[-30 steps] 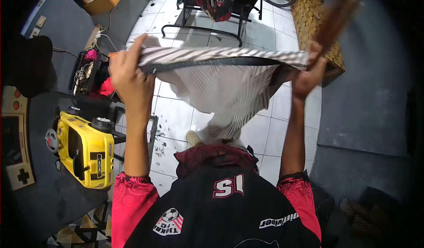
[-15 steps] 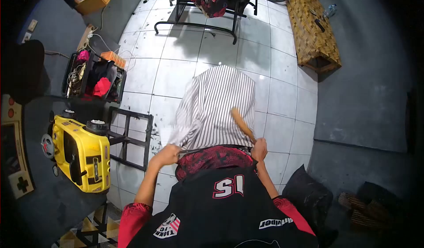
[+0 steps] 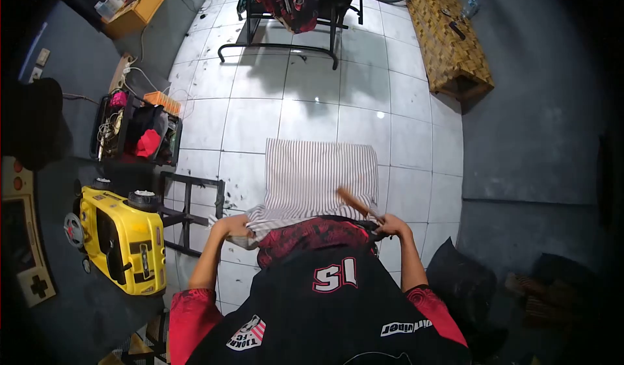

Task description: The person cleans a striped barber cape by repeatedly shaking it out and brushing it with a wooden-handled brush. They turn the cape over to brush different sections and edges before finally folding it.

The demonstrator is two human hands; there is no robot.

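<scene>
As only the head view is on record, all entries come from it. Left hand: grip closed, fingers curled tight on the near left corner of the striped cloth, at about 8 o'clock from the cloth's middle. Right hand: grip closed around a wooden handle, at about 4 o'clock from the cloth's middle; the handle slants up toward 10 o'clock and lies across the cloth's near right part. The cloth's near edge runs right up to this hand, but whether the hand also pinches it I cannot tell. The cloth sits at frame centre, stretched between the two hands just in front of the person's black-and-red jersey. It spreads away toward 12 o'clock as a flat rectangle over the white tiled floor; whether it touches the tiles I cannot tell. Surroundings: yellow toy car at 9 o'clock on a dark desk, with a black metal frame between it and the left hand. Crate of cables and red fabric at 10 o'clock. Black chair draped with clothes at 12 o'clock. Woven bench at 1 o'clock, against the grey wall.
</scene>
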